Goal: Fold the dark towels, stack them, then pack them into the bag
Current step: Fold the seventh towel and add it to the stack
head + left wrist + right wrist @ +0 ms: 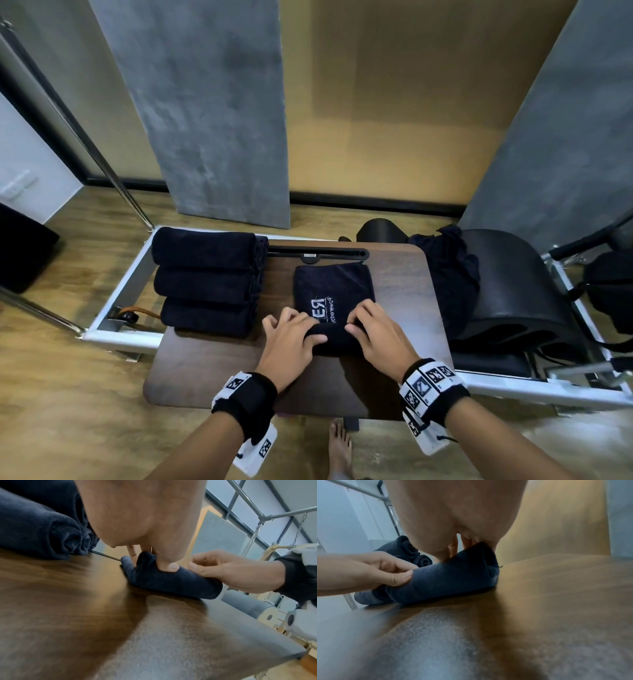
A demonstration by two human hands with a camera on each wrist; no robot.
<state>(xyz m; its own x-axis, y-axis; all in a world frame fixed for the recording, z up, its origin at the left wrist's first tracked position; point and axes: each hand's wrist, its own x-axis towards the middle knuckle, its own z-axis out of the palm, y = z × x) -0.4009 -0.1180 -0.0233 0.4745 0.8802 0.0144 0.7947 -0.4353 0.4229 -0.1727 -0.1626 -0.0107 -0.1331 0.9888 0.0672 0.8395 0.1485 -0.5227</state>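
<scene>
A dark navy towel [334, 291] with white lettering lies flat on the brown table [212, 370], its near end rolled up. My left hand [294, 329] grips the left part of that roll [171, 582], thumb pressed into it. On the right part of the roll [447, 582], my right hand [370, 329] curls its fingers over the cloth. Three rolled dark towels [209, 281] lie side by side at the table's left, the nearest [39, 524] close to my left hand. No bag can be made out for certain.
A loose dark cloth [448, 270] drapes over a black padded barrel [520, 291] right of the table. A white metal frame [116, 298] runs behind and beside the table. My bare foot [339, 445] stands on the wooden floor below the table's near edge.
</scene>
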